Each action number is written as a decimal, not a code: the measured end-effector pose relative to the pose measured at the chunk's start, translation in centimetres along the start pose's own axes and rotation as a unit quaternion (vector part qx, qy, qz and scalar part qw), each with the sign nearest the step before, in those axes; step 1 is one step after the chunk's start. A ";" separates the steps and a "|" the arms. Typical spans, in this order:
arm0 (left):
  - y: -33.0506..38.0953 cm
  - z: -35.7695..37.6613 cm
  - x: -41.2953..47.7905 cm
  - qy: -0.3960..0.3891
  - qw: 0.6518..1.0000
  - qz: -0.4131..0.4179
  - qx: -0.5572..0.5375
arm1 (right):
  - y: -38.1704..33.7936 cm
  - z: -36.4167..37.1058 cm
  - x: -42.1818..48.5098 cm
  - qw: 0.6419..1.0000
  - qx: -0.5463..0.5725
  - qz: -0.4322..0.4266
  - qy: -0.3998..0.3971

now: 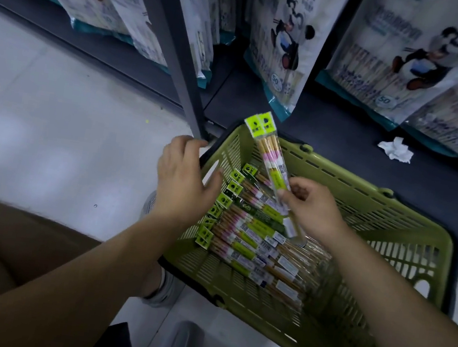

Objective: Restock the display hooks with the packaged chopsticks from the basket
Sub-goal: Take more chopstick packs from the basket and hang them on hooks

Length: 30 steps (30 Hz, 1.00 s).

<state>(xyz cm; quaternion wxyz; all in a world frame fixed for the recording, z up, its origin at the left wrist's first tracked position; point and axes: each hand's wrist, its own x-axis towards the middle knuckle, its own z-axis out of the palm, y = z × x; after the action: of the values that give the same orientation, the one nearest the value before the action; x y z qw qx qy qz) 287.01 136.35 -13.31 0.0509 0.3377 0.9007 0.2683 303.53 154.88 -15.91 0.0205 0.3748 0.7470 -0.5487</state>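
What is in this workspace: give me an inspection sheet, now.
Surface: pale floor; dark base shelf behind it.
Job's things: green basket holds a row of chopstick packs; lifted pack, possibly two together, above them.
Clutter: crumpled tissue on the base shelf.
Hands: right hand grips the lifted pack's lower end; left hand open over the basket's left rim, holding nothing.
Cables: nothing seen.
Surroundings: panda-print bags hanging above; grey upright post; display hooks not visible.
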 end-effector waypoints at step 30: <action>1.6 -1.5 2.7 -0.150 0.806 -0.312 -0.480 | 8.6 3.7 3.7 0.908 -0.387 0.141 0.075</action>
<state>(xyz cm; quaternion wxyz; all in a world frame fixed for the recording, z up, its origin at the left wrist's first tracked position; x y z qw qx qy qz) 285.40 138.39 -10.94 0.4220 0.0070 0.6949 0.5822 304.50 154.79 -25.88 0.1854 0.4789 0.8393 -0.1785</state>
